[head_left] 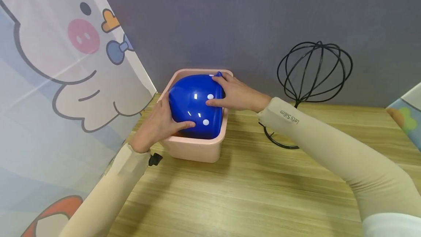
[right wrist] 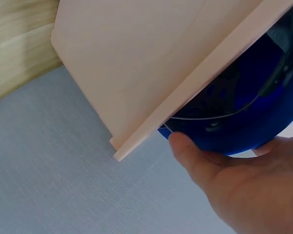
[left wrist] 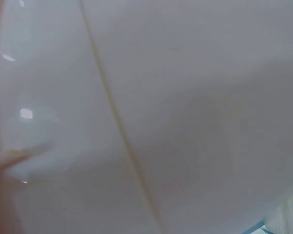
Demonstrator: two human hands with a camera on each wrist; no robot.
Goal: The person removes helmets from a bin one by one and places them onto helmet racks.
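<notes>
A glossy blue helmet (head_left: 194, 101) sits dome-up in a pink plastic bin (head_left: 194, 149) at the back of the wooden table. My left hand (head_left: 161, 123) grips the helmet's left side, fingers spread along the lower dome. From the right, my right hand (head_left: 235, 92) holds it with fingers on the dome and the thumb by the far brim. In the right wrist view the thumb of the right hand (right wrist: 234, 190) hooks under the blue helmet (right wrist: 244, 122) rim, above the bin's wall (right wrist: 136, 63). The left wrist view is a pale blur with a fingertip (left wrist: 5, 158) at the left edge.
A black wire ball-shaped stand (head_left: 314, 70) rises on the table to the right of the bin. A cartoon-printed curtain (head_left: 49, 83) hangs close on the left, and a grey wall (head_left: 230, 17) stands right behind the bin. Bare wooden tabletop (head_left: 246, 185) stretches in front.
</notes>
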